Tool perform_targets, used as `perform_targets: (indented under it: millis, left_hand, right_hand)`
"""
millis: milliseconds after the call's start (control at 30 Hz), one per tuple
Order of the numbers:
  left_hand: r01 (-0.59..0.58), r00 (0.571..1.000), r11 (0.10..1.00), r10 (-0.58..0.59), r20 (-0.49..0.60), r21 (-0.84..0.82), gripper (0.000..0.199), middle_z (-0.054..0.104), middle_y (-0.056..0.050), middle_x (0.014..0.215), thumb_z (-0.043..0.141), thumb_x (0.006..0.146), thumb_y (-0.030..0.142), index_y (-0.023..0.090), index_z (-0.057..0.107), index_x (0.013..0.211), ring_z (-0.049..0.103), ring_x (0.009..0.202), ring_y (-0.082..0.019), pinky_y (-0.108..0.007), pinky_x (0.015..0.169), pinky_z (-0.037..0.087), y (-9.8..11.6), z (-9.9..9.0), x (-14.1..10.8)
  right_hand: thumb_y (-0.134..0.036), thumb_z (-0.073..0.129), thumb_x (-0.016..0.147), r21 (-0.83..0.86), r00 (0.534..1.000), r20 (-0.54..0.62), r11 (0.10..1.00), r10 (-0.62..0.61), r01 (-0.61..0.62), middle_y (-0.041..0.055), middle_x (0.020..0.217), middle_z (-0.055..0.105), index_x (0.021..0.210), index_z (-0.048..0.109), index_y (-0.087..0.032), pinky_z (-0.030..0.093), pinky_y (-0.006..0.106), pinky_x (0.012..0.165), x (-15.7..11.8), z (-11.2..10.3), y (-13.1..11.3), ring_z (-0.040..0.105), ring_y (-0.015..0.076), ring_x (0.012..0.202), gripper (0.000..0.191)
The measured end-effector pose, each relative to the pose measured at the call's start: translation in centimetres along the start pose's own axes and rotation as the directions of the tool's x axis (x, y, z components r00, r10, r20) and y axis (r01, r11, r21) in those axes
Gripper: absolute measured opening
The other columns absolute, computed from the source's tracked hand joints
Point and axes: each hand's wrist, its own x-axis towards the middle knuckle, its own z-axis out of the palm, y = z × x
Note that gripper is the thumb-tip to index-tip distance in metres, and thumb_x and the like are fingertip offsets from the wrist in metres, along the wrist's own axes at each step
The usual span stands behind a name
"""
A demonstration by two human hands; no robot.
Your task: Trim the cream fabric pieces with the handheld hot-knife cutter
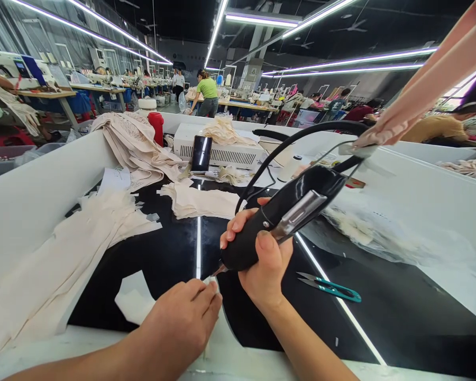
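Observation:
My right hand [267,259] is wrapped around a black corded hand tool [241,246] with a silver lever along its side, thumb near the lever. The tool tilts down to the left, and its narrow metal tip [219,270] meets my left hand [182,317]. Between the fingers of my left hand is the edge of a pale fabric piece [222,338] that hangs toward the table's front edge. Just left of that hand lies a small white piece [135,297]. Teal thread snips [333,287] lie on the black tabletop [293,317], right of my right hand.
Cream fabric strips [75,259] cover the left side, with a fabric pile [138,143] behind. A cream stack [206,201] lies mid-table. At the back stand a vented white box [230,153], a phone [201,153] and a red bottle [156,127]. A plastic bag [381,227] lies right. The tool's cable [285,145] loops overhead.

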Motion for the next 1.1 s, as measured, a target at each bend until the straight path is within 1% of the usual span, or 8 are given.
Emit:
perform_targets:
  millis: [267,467,633,733,867,1000,1033,1100]
  left_hand:
    - [-0.031,0.999,0.998,0.030,0.024,0.050,0.027,0.074,-0.013,0.111,0.042,0.101,0.002,0.004,0.066,0.113,0.069,0.087,-0.017,-0.030,0.076,0.059,-0.1,0.2,0.0]
    - [-0.045,0.999,0.998,0.044,0.021,0.052,0.020,0.073,-0.015,0.110,0.051,0.101,0.006,0.003,0.065,0.114,0.070,0.089,-0.019,-0.030,0.078,0.058,-0.2,0.5,-0.1]
    - [-0.065,0.996,0.997,0.062,0.059,0.053,0.023,0.073,-0.014,0.111,0.048,0.100,0.004,0.003,0.065,0.115,0.070,0.094,-0.020,-0.031,0.081,0.057,-0.2,0.5,-0.3]
    - [-0.079,0.994,0.995,0.075,0.074,0.053,0.025,0.073,-0.015,0.114,0.049,0.097,0.003,0.003,0.065,0.117,0.069,0.095,-0.021,-0.032,0.083,0.056,-0.2,0.3,-0.5]
    - [-0.127,0.989,0.991,0.123,0.078,0.049,0.042,0.072,-0.016,0.117,0.042,0.086,-0.005,0.004,0.065,0.119,0.068,0.102,-0.023,-0.033,0.087,0.054,-0.6,-0.5,-0.3]
    - [-0.109,0.990,0.994,0.107,0.091,0.026,0.054,0.072,-0.012,0.120,0.035,0.079,-0.007,0.010,0.069,0.118,0.068,0.098,-0.023,-0.036,0.088,0.055,-1.4,-0.8,-0.7]
    - [-0.119,0.988,0.993,0.116,0.103,0.023,0.056,0.071,-0.011,0.123,0.036,0.079,-0.007,0.012,0.069,0.119,0.069,0.100,-0.024,-0.038,0.090,0.055,-1.6,-0.6,-1.0]
    - [-0.135,0.988,0.991,0.134,0.074,0.009,0.055,0.071,-0.010,0.126,0.037,0.080,-0.004,0.016,0.069,0.120,0.068,0.107,-0.027,-0.041,0.093,0.055,-1.8,0.1,-1.8]
  right_hand:
    - [-0.045,0.079,0.083,0.018,0.999,0.033,1.000,-0.005,0.005,-0.0050,0.076,0.064,0.109,0.056,-0.027,0.055,0.024,0.047,-0.4,0.3,0.3,0.059,0.0119,0.056,0.039]
    - [-0.046,0.079,0.083,0.012,1.000,0.023,1.000,-0.004,0.003,-0.0048,0.076,0.064,0.113,0.055,-0.027,0.055,0.024,0.048,-0.3,0.3,0.3,0.059,0.0122,0.056,0.043]
    - [-0.045,0.079,0.083,0.015,1.000,0.025,1.000,0.014,-0.015,-0.0045,0.077,0.063,0.115,0.053,-0.027,0.055,0.025,0.048,-0.5,0.3,0.3,0.059,0.0127,0.057,0.045]
    - [-0.045,0.078,0.083,0.023,1.000,0.017,0.999,0.022,-0.022,-0.0049,0.077,0.062,0.113,0.051,-0.028,0.054,0.025,0.049,-0.7,0.4,0.7,0.058,0.0120,0.056,0.043]
    - [-0.047,0.078,0.084,0.032,0.999,0.044,0.999,0.032,-0.033,-0.0056,0.078,0.061,0.111,0.050,-0.030,0.052,0.023,0.050,-1.0,0.5,0.9,0.056,0.0101,0.056,0.043]
    - [-0.049,0.083,0.078,-0.115,1.000,0.003,0.993,0.013,-0.012,-0.0045,0.082,0.059,0.104,0.050,-0.030,0.052,0.024,0.054,-0.8,0.5,-0.2,0.054,0.0110,0.061,0.046]
    - [-0.049,0.084,0.076,-0.157,1.000,0.000,0.988,0.006,-0.005,-0.0043,0.082,0.058,0.103,0.049,-0.029,0.053,0.025,0.057,-0.7,0.5,-0.7,0.054,0.0117,0.063,0.049]
    - [-0.049,0.086,0.073,-0.212,1.000,0.017,0.977,0.000,0.004,-0.0039,0.083,0.057,0.103,0.049,-0.029,0.056,0.028,0.062,-0.4,0.4,-1.9,0.055,0.0130,0.067,0.052]
